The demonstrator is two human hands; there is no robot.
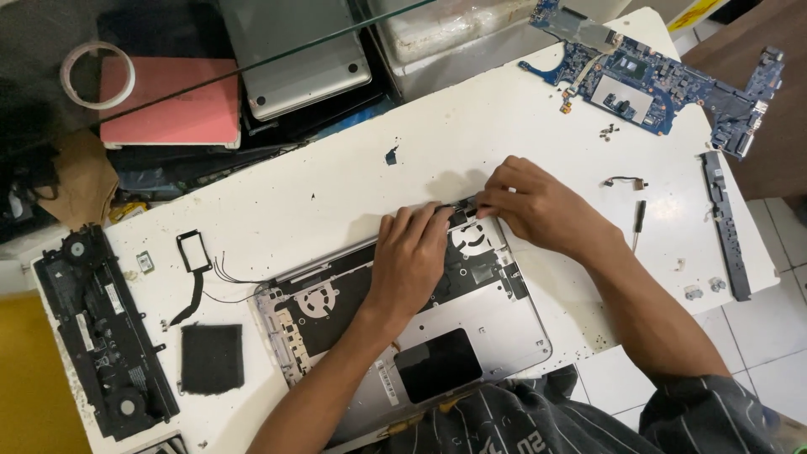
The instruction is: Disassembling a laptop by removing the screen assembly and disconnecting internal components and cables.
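head view, a white worktable (pixel 336 181) seen from above.

— where are your hands?

— your left hand (pixel 412 256) lies palm down on the opened laptop base (pixel 496 324), fingers bent over its far edge. your right hand (pixel 534 206) is just beside it, fingertips pinched on a small dark part at that same edge, close to the hinge. what exactly the fingertips grip is too small to tell.

— and the laptop base itself?

— it sits near the table's front edge, about the middle, tilted, with its inner side up. a black square pad (pixel 439 363) lies on its silver panel, close to you.

— what else lies about?

— a blue circuit board (pixel 651 80) at the far right corner; a long black strip (pixel 727 223) along the right edge; a small screwdriver (pixel 639 220) between that strip and your right hand. a black fan and battery assembly (pixel 101 328) runs along the left edge, a dark square of foam (pixel 212 357) beside it. a roll of tape (pixel 97 76) rests on a red case (pixel 172 105) beyond the far left corner.
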